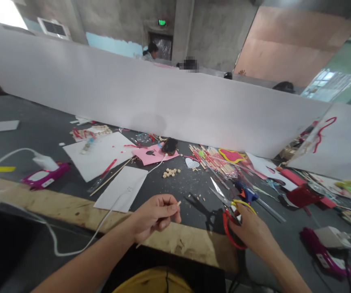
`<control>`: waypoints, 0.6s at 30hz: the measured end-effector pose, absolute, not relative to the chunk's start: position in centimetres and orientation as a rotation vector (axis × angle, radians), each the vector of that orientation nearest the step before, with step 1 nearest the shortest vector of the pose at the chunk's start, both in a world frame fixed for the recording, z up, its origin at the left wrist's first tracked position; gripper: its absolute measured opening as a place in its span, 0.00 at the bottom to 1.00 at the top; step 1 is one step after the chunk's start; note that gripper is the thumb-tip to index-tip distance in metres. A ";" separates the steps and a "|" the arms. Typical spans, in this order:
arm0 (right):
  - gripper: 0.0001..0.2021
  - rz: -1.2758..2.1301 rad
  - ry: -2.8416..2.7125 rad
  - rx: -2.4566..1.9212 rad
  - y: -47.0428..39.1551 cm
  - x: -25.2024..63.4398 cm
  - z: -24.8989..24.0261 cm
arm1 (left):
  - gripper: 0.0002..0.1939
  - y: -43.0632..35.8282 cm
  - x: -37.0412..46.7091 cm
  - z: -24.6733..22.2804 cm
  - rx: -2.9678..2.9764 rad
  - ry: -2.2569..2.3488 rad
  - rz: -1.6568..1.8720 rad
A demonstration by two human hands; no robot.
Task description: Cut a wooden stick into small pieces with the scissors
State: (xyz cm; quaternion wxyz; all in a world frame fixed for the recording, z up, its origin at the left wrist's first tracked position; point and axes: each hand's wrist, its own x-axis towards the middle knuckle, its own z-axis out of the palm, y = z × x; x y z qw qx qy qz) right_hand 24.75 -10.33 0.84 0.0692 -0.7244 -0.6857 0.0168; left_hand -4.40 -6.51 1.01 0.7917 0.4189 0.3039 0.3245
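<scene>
A pile of small pale pieces [171, 173] sits on the worktop [151, 195] – judging by it, snipping is well under way. On its near side, the left hand [157, 215] pinches a thin stick [179, 203] between thumb and fingers; its full length is hidden. Nearer and right of the pile, the right hand [248, 226] is curled round the handles of the scissors [223, 198], blades parted and clear of the stick, so this one looks left to cut.

Beyond the pile lies a black phone [169, 146]; to its right, a paper heart [192, 163] and a bundle of sticks [212, 160]. Farther right, a blue glue gun [245, 192] crowds the scissors – and left of the pile a white cable [110, 212] crosses white paper [122, 189].
</scene>
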 end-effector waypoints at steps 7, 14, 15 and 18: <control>0.05 0.184 -2.069 -2.039 -8.1 23.2 2.0 | 0.11 -4.7 -2.9 1.6 1.014 0.644 0.741; 0.10 0.307 -2.019 -1.834 -5.4 22.4 2.6 | 0.11 0.0 0.0 2.1 1.135 0.684 0.876; 0.11 0.328 -2.012 -1.785 -5.1 22.1 2.7 | 0.11 0.6 0.3 2.1 1.147 0.701 0.891; 0.13 0.375 -2.016 -1.700 -4.1 21.8 2.8 | 0.11 1.8 1.0 2.1 1.168 0.768 0.909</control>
